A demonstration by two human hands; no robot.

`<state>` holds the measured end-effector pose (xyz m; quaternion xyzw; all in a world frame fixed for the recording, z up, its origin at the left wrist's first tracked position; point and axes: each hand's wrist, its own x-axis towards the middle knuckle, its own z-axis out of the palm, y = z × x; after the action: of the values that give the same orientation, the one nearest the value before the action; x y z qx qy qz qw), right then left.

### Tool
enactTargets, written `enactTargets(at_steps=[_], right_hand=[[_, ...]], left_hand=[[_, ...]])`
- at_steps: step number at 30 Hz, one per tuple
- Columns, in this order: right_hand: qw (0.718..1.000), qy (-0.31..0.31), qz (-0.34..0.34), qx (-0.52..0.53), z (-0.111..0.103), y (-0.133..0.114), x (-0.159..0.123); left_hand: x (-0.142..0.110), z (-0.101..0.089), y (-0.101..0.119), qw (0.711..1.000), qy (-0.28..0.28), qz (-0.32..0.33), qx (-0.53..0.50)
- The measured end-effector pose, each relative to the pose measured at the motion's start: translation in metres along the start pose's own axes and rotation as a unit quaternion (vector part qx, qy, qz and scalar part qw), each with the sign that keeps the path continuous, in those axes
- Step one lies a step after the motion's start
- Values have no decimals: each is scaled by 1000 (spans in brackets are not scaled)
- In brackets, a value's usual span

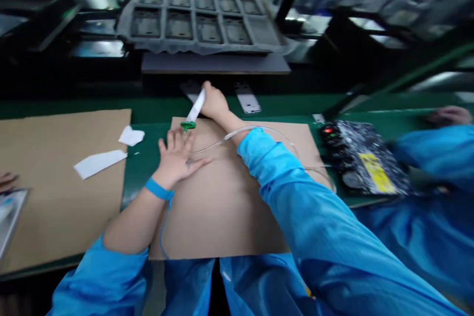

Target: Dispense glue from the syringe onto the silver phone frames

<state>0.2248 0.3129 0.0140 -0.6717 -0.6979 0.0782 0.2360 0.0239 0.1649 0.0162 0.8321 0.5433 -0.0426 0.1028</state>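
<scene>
My right hand is shut around a white dispensing syringe with a green flange at its lower end. A clear tube runs from the syringe across the cardboard sheet toward the right. My left hand lies spread on that sheet, its fingertips just below the green flange. I cannot tell whether they touch it. A blue wrist strap circles my left wrist, and a blue cord hangs from it. Blue sleeves cover both arms.
Two phone-shaped silver pieces lie on the green workbench beyond my hands. A second cardboard sheet holds white paper scraps. A grey compartment tray stands at the back. A black control box and a co-worker's blue-sleeved arm are on the right.
</scene>
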Motion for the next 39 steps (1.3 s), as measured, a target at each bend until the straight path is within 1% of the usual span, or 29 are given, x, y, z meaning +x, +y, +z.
enactTargets(at_steps=[2,4,6,8,10,12,14,17,19,21,23,25,27,29,30,34,37,39], right_hand=[[999,13,-18,32,-17,16,-8],[996,23,-32,74,-38,33,-26],[992,26,-46,114,-60,50,-55],[987,20,-58,145,-80,67,-90],[983,10,-66,170,-96,83,-128],[980,4,-78,185,-104,97,-164],[977,-3,-102,186,-106,107,-192],[970,-40,-157,181,-99,114,-216],[959,-80,-208,175,-93,113,-219],[943,-114,-270,158,-88,110,-216],[924,-125,-335,133,-85,105,-209],[913,-125,-374,107,-83,101,-200],[919,-121,-364,93,-81,98,-190],[935,-115,-325,84,-79,95,-180],[941,-112,-307,82,-77,93,-175],[951,-110,-275,93,-67,87,-161],[950,-109,-267,115,-59,85,-160],[950,-107,-261,131,-55,86,-162]], left_hand=[[7,-1,-3,1000,7,-4,14],[12,-5,-3,1000,7,-4,23],[13,-10,-1,999,6,-8,32],[12,-16,0,999,13,-13,40],[13,-21,-5,999,35,-8,39],[16,-24,-15,998,64,5,28],[22,-27,-27,995,94,14,11],[33,-31,-40,988,150,38,-17],[37,-32,-40,983,167,65,-34],[38,-33,-33,981,161,94,-51],[35,-34,-22,980,145,118,-70],[30,-36,-10,981,108,127,-103],[23,-38,0,981,59,117,-143],[17,-40,8,979,20,100,-176],[14,-41,10,978,10,95,-186],[8,-41,11,970,-6,112,-214],[6,-39,9,963,-27,126,-238],[6,-36,7,962,-25,116,-248]])
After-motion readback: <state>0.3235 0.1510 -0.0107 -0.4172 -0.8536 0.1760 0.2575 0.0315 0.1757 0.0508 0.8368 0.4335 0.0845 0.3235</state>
